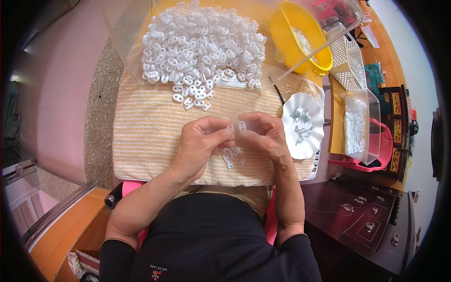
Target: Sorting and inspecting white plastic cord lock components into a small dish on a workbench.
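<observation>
- Currently, the left hand (204, 141) has its thumb and forefinger pinched together on a small white piece (230, 128), which sits at the fingertips and is partly covered by them.
- Opposite it, the right hand (268, 137) clamps a white two-holed piece (242, 126) between thumb and forefinger.
- The two held pieces face each other just beside one another, with a narrow gap between; both are raised above a striped towel (145, 134).
- Directly below the grips, on the towel, lies a loose cluster of small white pieces (229, 164), partly hidden by the fingers of the left hand.
- Beyond the grips, a big heap of white two-holed pieces (202, 49) fills much of a clear plastic box (233, 84).
- Between that heap and the left hand, a few loose white pieces (199, 95) spill toward the grip.
- Just right of the right hand, a white plate (314, 107) with a wavy rim bears small grey bits (299, 115).
- A thin black tool (279, 94) lies beyond the right hand, near the plate's far edge.
- Farther off, beyond and to the right of both grips, stand a yellow tub (285, 28) and a white perforated basket (348, 58).
</observation>
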